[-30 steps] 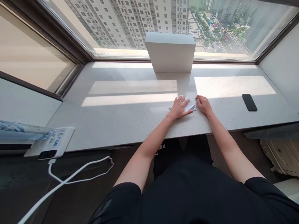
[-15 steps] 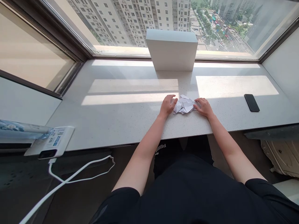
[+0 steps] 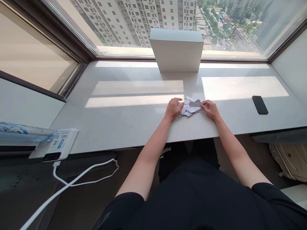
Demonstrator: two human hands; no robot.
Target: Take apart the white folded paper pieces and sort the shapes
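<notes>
A loose pile of torn white paper pieces [image 3: 189,107] lies on the pale speckled sill [image 3: 124,124], between my two hands. My left hand [image 3: 174,108] rests at the pile's left edge, its fingers curved and apart, with the thumb against the paper. At the right side, my right hand [image 3: 210,108] pinches the edge of one paper piece [image 3: 196,106] between thumb and fingers. That piece is tilted over the others.
A white box [image 3: 178,52] stands upright by the window behind the pile. A black phone [image 3: 260,104] lies at the right. At the left front corner sits a white device [image 3: 61,144] with a cable [image 3: 79,177] hanging below the sill edge.
My right hand has closed its fingers on a paper piece at the pile's right side, and the piece has shifted. My left hand has moved slightly right over the pile's edge.
</notes>
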